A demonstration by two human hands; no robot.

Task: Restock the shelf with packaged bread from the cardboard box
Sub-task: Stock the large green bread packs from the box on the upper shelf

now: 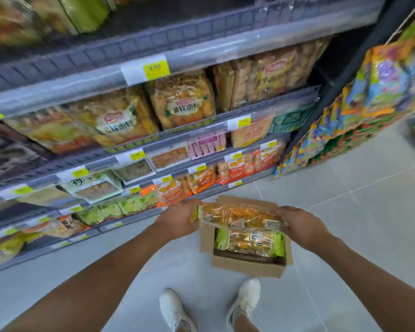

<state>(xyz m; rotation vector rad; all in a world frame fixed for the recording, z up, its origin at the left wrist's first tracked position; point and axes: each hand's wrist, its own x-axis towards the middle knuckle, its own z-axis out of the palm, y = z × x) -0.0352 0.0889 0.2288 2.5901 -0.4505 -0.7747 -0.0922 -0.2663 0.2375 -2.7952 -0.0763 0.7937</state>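
Clear-wrapped packaged bread [240,216] is held level above the open cardboard box [248,265], gripped at one end by the left hand [177,218] and at the other by the right hand [298,224]. More packs [249,243] are seen inside the box, near the shelf [201,130].

A pale grey tiled floor [350,226] with thin lighter grout lines fills the lower and right part of the view. Along the left stands a tall grey metal shelving unit [201,32], its tiers edged with clear plastic price strips [225,47] that catch soft white glare and carry small yellow price labels [156,68]. A black upright panel [345,75] closes its right end. Just beside it, a sloping display of brightly coloured snack packets [381,92] reaches down to the floor.
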